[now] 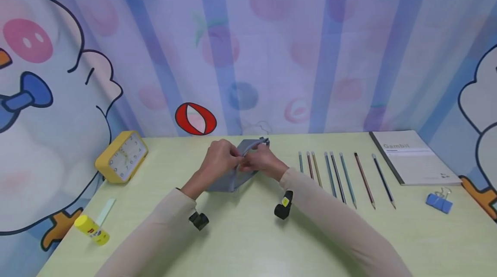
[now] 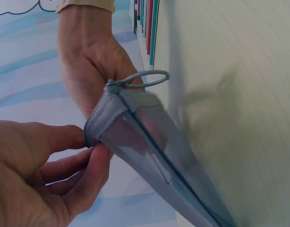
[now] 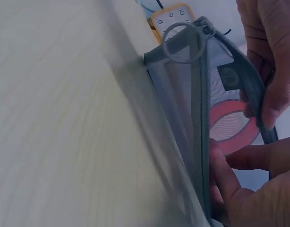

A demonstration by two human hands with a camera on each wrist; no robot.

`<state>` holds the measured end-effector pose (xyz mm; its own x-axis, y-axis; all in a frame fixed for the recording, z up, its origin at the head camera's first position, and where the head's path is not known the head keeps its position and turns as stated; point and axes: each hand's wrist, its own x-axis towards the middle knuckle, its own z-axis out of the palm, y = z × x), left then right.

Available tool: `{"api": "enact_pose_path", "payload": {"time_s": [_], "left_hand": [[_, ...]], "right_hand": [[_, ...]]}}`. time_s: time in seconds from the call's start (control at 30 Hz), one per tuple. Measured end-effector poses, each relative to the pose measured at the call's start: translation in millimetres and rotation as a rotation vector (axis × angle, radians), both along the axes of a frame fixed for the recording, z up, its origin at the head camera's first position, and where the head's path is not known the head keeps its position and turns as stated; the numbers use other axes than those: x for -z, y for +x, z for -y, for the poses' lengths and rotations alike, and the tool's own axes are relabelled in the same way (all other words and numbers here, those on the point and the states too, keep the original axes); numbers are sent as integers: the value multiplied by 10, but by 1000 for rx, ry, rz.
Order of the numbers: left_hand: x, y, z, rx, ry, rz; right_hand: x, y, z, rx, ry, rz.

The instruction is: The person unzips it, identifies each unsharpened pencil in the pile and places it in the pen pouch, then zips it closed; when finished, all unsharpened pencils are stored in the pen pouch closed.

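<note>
A grey mesh zip pouch (image 1: 222,183) stands in the middle of the table, its zip undone and its mouth spread. My left hand (image 1: 217,158) pinches one side of that zipped mouth between thumb and fingers. Into the opening reaches my right hand (image 1: 264,161); some of its fingers show through the mesh (image 2: 135,135) in the left wrist view. The right fingertips are partly covered by the near zip edge, so what they grip is unclear. A round pull ring (image 3: 184,42) hangs from one corner of the pouch.
Several pencils (image 1: 365,180) lie in a row to the right. Beyond them are a notebook (image 1: 421,158) and a blue binder clip (image 1: 439,203). On the left stand a yellow clock (image 1: 123,158) and a glue stick (image 1: 92,230), with a pale green strip (image 1: 105,211) beside it.
</note>
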<state>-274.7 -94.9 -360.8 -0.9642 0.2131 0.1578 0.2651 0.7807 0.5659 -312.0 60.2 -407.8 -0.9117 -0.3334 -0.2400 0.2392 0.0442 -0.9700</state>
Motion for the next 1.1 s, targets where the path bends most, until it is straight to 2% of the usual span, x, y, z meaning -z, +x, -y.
{"api": "enact_pose_path", "payload": {"time_s": [0.1, 0.2, 0.67, 0.93, 1.1], "left_hand": [[3, 3, 24, -13, 2, 10], [16, 5, 42, -18, 2, 22], [37, 8, 118, 11, 29, 2], [30, 25, 139, 5, 42, 13], [30, 4, 145, -5, 50, 11]], "right_hand": [[-24, 23, -32, -2, 21, 2], [-55, 95, -125, -40, 49, -17], [-328, 588, -675, -258, 174, -198], [-397, 791, -1099, -287, 257, -291], [-453, 822, -1448, -260, 258, -273]]}}
